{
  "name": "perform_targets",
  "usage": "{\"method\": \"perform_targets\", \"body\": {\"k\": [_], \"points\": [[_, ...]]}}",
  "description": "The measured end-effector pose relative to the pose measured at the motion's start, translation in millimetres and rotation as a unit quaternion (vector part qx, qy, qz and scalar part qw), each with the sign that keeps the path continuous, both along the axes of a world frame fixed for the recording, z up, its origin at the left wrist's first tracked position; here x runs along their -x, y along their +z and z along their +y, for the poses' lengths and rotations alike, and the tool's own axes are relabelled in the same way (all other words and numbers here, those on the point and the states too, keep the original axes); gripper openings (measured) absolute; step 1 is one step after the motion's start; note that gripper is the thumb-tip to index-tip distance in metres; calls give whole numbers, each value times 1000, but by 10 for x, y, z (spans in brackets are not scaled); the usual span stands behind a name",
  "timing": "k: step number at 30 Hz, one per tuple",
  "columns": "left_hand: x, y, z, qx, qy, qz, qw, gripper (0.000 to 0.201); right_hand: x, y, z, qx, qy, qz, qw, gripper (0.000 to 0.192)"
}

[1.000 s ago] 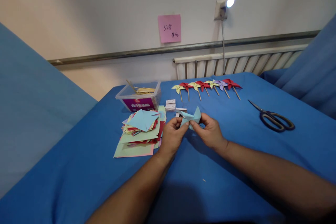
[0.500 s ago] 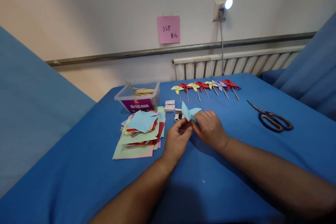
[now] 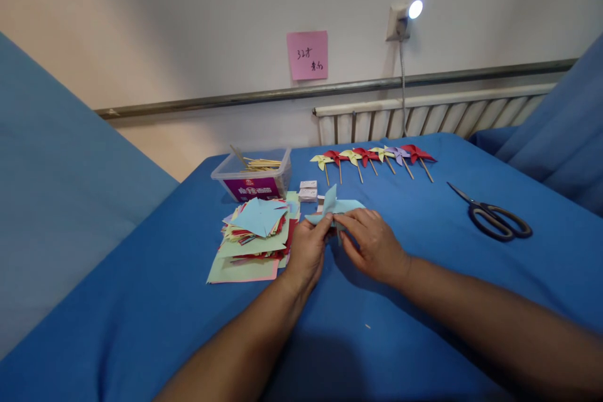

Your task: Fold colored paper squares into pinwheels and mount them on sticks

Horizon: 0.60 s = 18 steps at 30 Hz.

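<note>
Both hands pinch a light-blue paper pinwheel [image 3: 335, 208] at table centre: left hand [image 3: 306, 251] grips its 9 o'clock edge, right hand [image 3: 374, 245] closes fingers at its middle. Folding the vanes inward seems underway; next, holding them pinned needs steady fingertip pressure

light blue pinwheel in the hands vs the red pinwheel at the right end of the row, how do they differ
The light blue pinwheel is pinched between the left hand and right hand, above the cloth; the red pinwheel lies untouched on the blue table. The red pinwheel shows a wooden stick; none shows on the light blue pinwheel. They differ in colour. Both are folded paper with pointed vanes.
</note>
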<state>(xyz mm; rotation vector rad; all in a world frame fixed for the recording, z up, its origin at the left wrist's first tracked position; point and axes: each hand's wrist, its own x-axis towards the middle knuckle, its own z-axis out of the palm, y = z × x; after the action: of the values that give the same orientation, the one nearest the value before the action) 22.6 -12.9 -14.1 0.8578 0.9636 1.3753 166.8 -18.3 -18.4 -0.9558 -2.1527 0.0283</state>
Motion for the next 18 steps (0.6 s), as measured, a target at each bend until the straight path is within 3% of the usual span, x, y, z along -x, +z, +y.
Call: {"method": "perform_targets", "body": {"k": [5, 8, 11, 15, 18], "points": [[10, -15, 6, 38, 44, 36, 998, 29, 8, -36, 25, 95, 23, 158, 982, 20], [11, -28, -4, 55, 39, 56, 996, 31, -2, -60, 89, 125, -33, 233, 964, 16], [10, -38, -17, 70, 29, 79, 994, 32, -5, -92, 158, 181, -76, 266, 944, 25], [13, -40, -24, 79, 20, 100, 992, 31, 27, -146, 215, 339, -29, 341, 877, 26], [19, -36, -18, 88, 9, 98, 991, 31, 54, -176, 238, 403, 25, 398, 824, 26]]}}
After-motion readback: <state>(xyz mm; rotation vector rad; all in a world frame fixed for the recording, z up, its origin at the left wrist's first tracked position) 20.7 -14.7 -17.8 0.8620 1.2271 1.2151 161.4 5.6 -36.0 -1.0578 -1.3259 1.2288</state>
